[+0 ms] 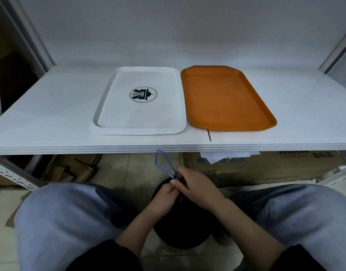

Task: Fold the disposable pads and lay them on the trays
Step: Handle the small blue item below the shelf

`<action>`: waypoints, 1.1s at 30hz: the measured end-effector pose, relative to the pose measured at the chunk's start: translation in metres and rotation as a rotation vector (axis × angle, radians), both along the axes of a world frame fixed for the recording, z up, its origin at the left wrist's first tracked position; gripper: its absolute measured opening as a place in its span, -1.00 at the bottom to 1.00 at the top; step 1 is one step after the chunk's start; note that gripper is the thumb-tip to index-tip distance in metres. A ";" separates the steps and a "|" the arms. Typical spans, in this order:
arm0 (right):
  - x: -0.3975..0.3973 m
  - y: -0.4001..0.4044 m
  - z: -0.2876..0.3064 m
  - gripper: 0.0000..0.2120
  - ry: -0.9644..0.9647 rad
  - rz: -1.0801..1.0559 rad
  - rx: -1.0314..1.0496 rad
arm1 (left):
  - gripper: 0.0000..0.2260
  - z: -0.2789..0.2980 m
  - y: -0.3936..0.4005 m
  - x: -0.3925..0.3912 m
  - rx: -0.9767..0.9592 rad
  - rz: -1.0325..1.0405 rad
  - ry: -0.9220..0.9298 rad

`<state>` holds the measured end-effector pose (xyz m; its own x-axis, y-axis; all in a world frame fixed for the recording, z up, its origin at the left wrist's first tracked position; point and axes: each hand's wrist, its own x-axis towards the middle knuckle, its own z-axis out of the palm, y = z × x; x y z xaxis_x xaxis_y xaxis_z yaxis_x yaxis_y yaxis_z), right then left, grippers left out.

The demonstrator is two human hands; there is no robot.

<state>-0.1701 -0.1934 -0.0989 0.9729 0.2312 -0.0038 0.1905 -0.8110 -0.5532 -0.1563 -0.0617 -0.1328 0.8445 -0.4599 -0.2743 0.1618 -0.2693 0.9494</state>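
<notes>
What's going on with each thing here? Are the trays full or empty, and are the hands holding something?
White tray: empty, flat on the shelf.
Orange tray: empty, beside the white tray.
Blue pad: pinched by both hands, below the shelf.
Left hand: grips the pad.
Right hand: grips the pad.

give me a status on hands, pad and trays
Left hand and right hand both pinching thin blue pad above lap. White tray and orange tray bare on shelf. Nothing in the way.
</notes>
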 end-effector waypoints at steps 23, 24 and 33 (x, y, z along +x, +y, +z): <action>-0.019 -0.042 0.018 -0.57 0.581 -0.014 0.425 | -0.87 0.003 0.006 0.012 -0.207 0.112 0.194; -0.020 -0.042 0.021 -0.56 0.631 0.019 0.400 | -0.87 0.003 0.006 0.012 -0.208 0.109 0.196; -0.009 -0.026 -0.017 -0.76 0.154 -0.210 0.280 | -0.90 0.000 0.012 0.013 -0.102 -0.033 0.028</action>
